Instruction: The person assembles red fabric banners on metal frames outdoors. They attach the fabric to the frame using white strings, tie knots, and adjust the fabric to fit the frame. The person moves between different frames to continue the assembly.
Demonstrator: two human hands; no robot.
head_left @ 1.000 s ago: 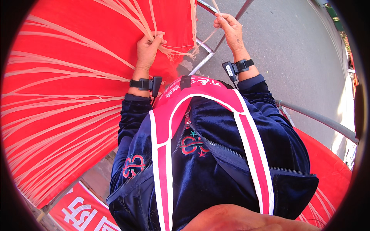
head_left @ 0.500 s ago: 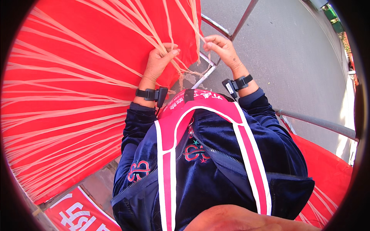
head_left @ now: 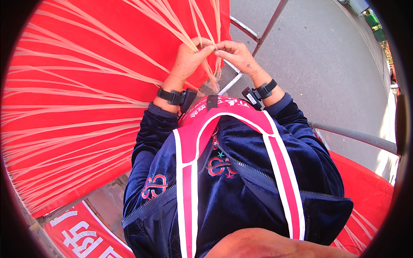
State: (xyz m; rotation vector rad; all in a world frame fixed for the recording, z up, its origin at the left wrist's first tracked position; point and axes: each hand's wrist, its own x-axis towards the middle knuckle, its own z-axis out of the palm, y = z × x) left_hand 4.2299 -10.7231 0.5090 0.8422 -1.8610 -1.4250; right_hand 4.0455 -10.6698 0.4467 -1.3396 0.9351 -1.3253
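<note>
A wide red sheet (head_left: 105,43) carries many long, pale, limp strands (head_left: 165,19) that fan across it and gather toward me. My left hand (head_left: 186,61) is closed on a bundle of these strands near their ends, thumb against the fingers. Frayed strand ends (head_left: 212,81) dangle below it. My right hand (head_left: 239,56) pinches at a strand, its thumb and fingertips meeting those of the left hand. The exact spot of the pinch is partly covered by the fingers. Each wrist wears a black strap with a small device.
Beyond the sheet's right edge stands a metal frame (head_left: 258,39) over grey pavement (head_left: 314,64). A metal rail (head_left: 357,138) runs at right, above another red sheet (head_left: 361,185) with strands. At lower left lies a red banner (head_left: 81,232) with white lettering.
My right hand has moved left and my left hand slightly right and up, so their fingertips now meet. The strand pinched at right has come over to the bundle.
</note>
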